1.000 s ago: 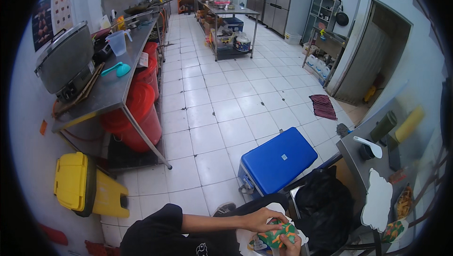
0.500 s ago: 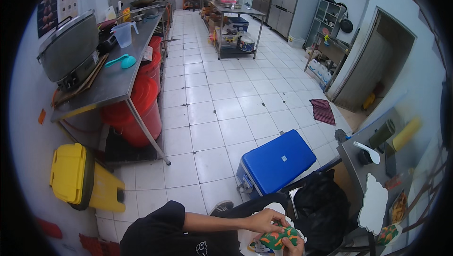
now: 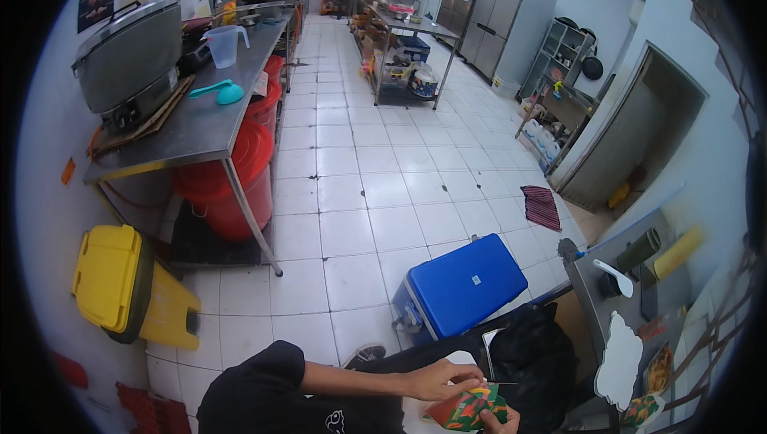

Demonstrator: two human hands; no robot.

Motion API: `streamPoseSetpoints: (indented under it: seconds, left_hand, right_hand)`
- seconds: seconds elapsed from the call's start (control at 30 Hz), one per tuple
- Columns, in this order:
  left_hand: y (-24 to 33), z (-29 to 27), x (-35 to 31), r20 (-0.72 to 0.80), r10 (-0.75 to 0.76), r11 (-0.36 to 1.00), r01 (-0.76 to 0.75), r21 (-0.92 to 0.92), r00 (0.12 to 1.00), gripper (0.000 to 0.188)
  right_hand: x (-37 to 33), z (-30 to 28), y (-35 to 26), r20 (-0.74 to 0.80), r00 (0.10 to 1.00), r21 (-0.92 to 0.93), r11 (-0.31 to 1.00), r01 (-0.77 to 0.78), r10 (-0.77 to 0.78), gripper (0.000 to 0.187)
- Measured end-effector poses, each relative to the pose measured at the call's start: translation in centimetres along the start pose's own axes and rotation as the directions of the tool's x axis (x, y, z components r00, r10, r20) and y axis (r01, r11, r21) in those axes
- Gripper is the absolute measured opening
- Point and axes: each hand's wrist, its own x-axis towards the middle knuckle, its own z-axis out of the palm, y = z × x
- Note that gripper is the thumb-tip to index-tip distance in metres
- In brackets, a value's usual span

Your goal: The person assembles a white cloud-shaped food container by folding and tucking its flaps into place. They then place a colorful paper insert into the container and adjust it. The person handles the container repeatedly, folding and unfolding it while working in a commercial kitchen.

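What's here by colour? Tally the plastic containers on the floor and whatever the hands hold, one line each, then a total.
Red barrels: 2
Yellow bin: 1
Blue cooler box: 1
Green-and-orange packet, held between left hand and right hand: 1
Total: 5

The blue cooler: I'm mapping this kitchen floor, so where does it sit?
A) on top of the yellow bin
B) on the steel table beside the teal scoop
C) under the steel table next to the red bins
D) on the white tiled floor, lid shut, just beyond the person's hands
D: the blue cooler rests on the tiled floor with its lid shut, just beyond the left hand and the right hand working a green-and-orange packet.
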Motion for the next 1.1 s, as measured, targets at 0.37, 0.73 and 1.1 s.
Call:
streamPoseSetpoints:
  seconds: [0.37, 0.73, 1.1]
  left_hand:
    - [0.8, 0.5, -0.6, 0.004, 0.018, 0.995, -0.018, 0.096, 1.000, 0.045]
    - [-0.5, 1.5, -0.7, -0.085, -0.034, 0.993, 0.043, 0.109, 0.996, 0.037]
    - [-1.2, 2.3, -0.5, -0.165, -0.056, 0.998, 0.051, -0.037, 0.985, 0.036]
  right_hand:
    - [-0.2, 3.4, -0.6, -0.033, 0.996, -0.042, 0.996, 0.085, -0.086, 0.030]
    - [-1.0, 4.2, -0.3, -0.063, 0.988, -0.058, 0.989, 0.137, -0.141, 0.035]
    - [-0.2, 3.9, 0.6, -0.084, 0.988, 0.002, 0.992, 0.128, -0.127, 0.032]
